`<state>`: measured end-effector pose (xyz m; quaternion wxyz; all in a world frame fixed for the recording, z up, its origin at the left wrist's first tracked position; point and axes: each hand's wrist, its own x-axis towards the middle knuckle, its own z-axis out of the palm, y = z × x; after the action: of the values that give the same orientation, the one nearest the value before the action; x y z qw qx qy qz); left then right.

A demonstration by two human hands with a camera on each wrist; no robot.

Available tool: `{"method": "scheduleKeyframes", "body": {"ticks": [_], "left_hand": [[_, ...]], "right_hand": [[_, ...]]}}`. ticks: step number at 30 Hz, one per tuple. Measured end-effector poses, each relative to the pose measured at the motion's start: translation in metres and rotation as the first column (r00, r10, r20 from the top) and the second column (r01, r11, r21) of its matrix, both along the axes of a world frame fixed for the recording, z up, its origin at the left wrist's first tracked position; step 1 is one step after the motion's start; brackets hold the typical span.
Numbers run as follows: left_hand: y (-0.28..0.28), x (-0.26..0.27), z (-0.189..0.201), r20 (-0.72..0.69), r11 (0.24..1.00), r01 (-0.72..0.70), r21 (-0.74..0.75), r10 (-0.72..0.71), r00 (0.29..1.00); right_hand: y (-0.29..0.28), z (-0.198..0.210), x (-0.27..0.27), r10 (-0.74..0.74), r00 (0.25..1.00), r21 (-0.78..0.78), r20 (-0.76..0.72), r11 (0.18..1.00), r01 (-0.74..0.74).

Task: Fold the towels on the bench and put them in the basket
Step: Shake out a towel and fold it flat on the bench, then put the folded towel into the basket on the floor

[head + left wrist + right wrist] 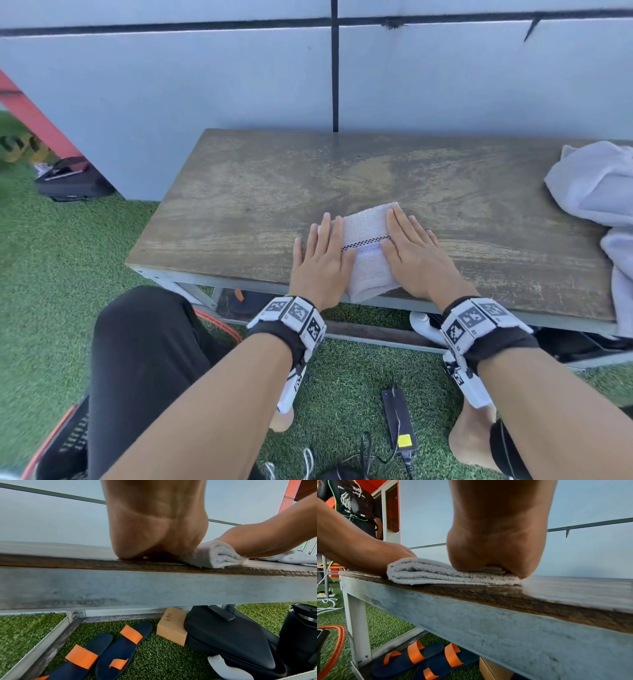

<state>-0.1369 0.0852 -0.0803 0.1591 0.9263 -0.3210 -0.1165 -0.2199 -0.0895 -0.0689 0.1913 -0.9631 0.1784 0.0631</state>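
The folded towel [368, 250] is pressed flat at the near edge of the desk [239, 192] by the left hand [320, 263] and right hand [416, 255], each grip open with straight fingers. Even pressure is advised, as the towel slightly overhangs that edge. Bare room lies beyond the towel; unfolded towels [596, 192] are heaped well right of it.

Centre top: left hand [154, 534], heel of palm on the brown wooden bench top [68, 562]. Right of it: folded white terry towel [216, 555], the right hand [257, 540] resting on it. Lower frame, on green artificial turf [25, 631]: navy sandals with orange straps [109, 649], brown cardboard box marked "690" [171, 626], black bag [228, 639].
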Motion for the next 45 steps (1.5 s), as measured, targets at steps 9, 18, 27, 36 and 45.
{"method": "scheduleKeyframes", "body": {"ticks": [9,18,27,36,45], "left_hand": [[0.0,0.001,0.007,-0.13,0.991,-0.137,0.015,0.137,0.982],[-0.018,-0.012,0.025,-0.31,0.917,-0.398,-0.022,0.372,0.875],[-0.004,-0.016,0.047,-0.436,0.804,-0.474,-0.358,0.305,0.847],[0.082,0.026,0.166,-0.382,0.597,-0.445,-0.668,0.238,0.893],[0.312,0.05,0.154,-0.355,0.207,-0.613,-0.763,0.659,0.664]], "right_hand": [[-0.002,-0.005,-0.005,-0.164,0.986,0.076,-0.03,0.983,0.166],[0.005,0.002,-0.015,-0.255,0.966,0.123,-0.034,0.958,0.258],[0.018,0.023,-0.021,-0.391,0.92,0.363,0.023,0.861,0.357],[0.093,0.157,0.027,-0.25,0.893,0.505,0.373,0.863,0.031],[0.307,0.198,0.128,0.299,0.896,0.365,0.328,0.835,-0.412]]}}
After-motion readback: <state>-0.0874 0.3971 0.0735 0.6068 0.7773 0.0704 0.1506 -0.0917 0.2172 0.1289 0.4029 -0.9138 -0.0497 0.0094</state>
